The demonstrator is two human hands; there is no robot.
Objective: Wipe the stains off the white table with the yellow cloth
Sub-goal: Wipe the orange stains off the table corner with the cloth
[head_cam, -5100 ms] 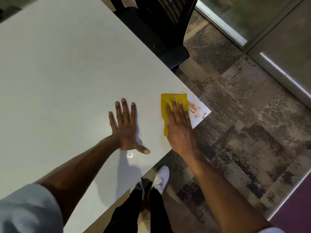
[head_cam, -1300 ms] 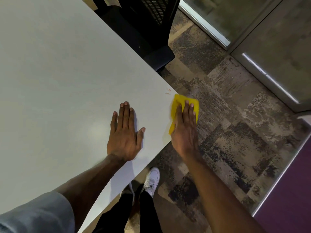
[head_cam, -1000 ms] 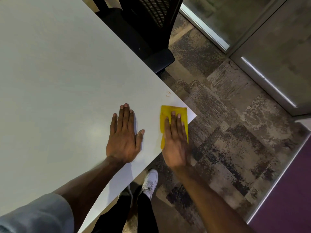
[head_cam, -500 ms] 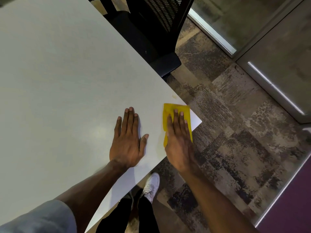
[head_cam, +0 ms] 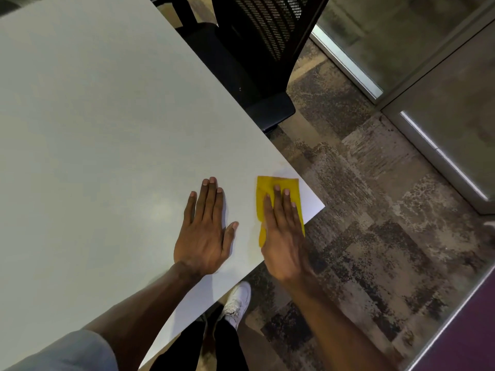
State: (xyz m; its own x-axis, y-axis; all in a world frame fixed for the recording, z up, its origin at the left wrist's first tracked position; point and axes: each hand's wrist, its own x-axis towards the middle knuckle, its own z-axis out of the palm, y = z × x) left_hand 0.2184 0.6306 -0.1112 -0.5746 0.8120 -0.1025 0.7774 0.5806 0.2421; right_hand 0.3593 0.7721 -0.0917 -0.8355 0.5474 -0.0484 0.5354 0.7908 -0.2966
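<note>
The folded yellow cloth [head_cam: 267,191] lies flat near the right corner of the white table [head_cam: 107,129]. My right hand [head_cam: 282,231] presses down on it with fingers straight and together, covering the cloth's lower half. My left hand [head_cam: 205,228] rests palm down on the bare tabletop just left of the cloth, fingers spread a little, holding nothing. The corner of the table beside the cloth looks white, with no brown stain showing; anything under the cloth is hidden.
A black mesh office chair [head_cam: 257,49] stands against the table's far right edge. Patterned carpet [head_cam: 375,236] lies to the right, with a glass partition frame [head_cam: 428,145] beyond. My white shoe [head_cam: 237,303] and dark trousers show below the near table edge.
The brown smear at the table corner seen five seconds ago is gone. My right hand swept the cloth out over the corner and back onto the table. My left hand stayed planted.
</note>
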